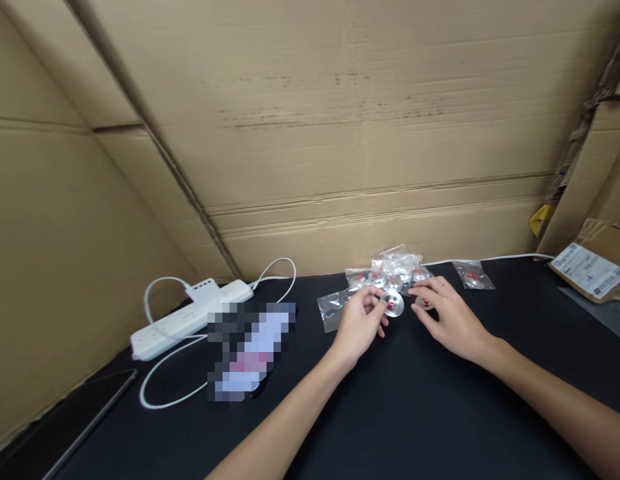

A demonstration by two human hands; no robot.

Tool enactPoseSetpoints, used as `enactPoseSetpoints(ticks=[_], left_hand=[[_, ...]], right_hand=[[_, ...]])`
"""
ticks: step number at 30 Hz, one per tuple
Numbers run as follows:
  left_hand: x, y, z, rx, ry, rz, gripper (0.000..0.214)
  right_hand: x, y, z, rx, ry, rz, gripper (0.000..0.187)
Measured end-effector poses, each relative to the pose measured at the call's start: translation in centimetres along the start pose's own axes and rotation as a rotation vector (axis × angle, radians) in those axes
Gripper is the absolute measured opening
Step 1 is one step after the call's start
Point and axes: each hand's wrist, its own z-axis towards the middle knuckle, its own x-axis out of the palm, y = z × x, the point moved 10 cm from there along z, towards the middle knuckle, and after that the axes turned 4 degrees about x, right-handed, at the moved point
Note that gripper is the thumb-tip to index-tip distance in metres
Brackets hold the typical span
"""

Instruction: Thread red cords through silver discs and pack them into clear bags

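My left hand [363, 321] pinches a shiny silver disc [396, 310] with a red marking at its middle, holding it by its left edge. My right hand [450, 320] is just to the right, thumb and fingers apart. A second silver disc with a red centre [425, 305] lies by its fingertips and is partly hidden behind them; whether they touch it I cannot tell. Behind both hands is a cluster of clear plastic bags [397, 263], several with similar discs inside. A flat clear bag [333, 308] lies left of my left hand.
A bagged disc [473, 275] lies farther right. On the left are a white power strip [190, 317] with looping cables, a blurred-out object [255, 353] and a dark flat device [90, 420]. Cardboard walls [340, 133] enclose the black table. A labelled package [595, 263] stands at right.
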Motion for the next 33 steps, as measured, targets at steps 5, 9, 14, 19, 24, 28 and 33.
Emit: enactPoseSetpoints(ticks=[5, 9, 14, 19, 24, 28, 33], left_hand=[[2.0, -0.6, -1.1, 0.034, 0.108, 0.036, 0.014], [2.7, -1.5, -1.9, 0.103, 0.138, 0.182, 0.011], [2.9, -2.6, -2.4, 0.165, 0.155, 0.376, 0.011], [2.4, -3.0, -2.2, 0.204, 0.129, 0.571, 0.014], [1.0, -2.5, -1.3, 0.204, 0.066, 0.708, 0.014], [0.2, -2.4, -1.1, 0.213, 0.025, 0.88, 0.014], [-0.1, -2.4, -1.3, 0.187, 0.017, 1.075, 0.01]], right_hand=[[0.7, 2.3, -0.3, -0.057, 0.114, 0.152, 0.018], [0.9, 2.6, -0.6, -0.075, 0.11, 0.128, 0.013], [1.5, 2.3, -0.7, 0.004, 0.141, 0.12, 0.011], [2.0, 1.5, -0.6, 0.113, 0.14, 0.228, 0.022], [0.9, -3.0, -0.2, 0.398, -0.031, 0.534, 0.044], [1.1, -6.4, -0.2, 0.566, -0.079, 0.774, 0.047], [2.1, -9.0, -1.1, 0.771, -0.094, 1.079, 0.024]])
